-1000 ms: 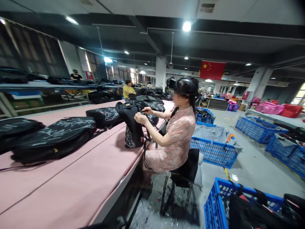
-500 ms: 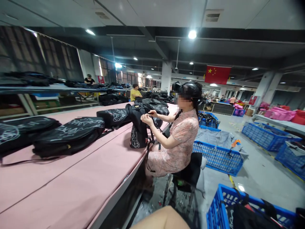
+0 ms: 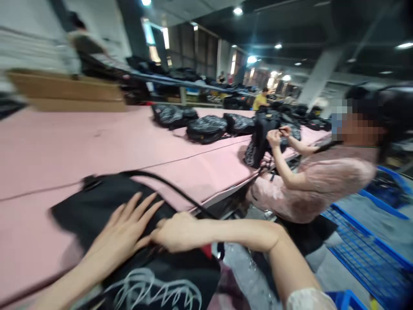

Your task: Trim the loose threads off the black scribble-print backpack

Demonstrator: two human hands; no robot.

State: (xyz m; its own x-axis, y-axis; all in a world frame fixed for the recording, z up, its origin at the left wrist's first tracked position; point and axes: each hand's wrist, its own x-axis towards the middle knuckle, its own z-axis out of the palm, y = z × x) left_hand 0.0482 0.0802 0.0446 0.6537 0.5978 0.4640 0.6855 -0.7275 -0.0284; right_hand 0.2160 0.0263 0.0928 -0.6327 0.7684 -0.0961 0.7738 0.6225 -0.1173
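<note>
The black bag (image 3: 106, 215) is lying at the worktop's (image 3: 48, 155) near edge. It looks soft and floppy. The left hand (image 3: 124, 234) is pressing flat, fingers spread. The right hand (image 3: 177, 232) is curling, maybe pinching cloth.

Left hand (image 3: 124, 232): flat, palm down, bare fingers (image 3: 137, 211) spread and stretched forward, pointing up and to the right in the head view.
Left forearm: bare, running in from the lower left edge.
Right hand (image 3: 176, 232): loosely curled, knuckles up, just beside the left hand's thumb; fingertips tucked under and hidden.
Right forearm: bare, lying nearly level across the frame.
Right elbow: bent, with a pale short sleeve showing at the bottom edge.
</note>
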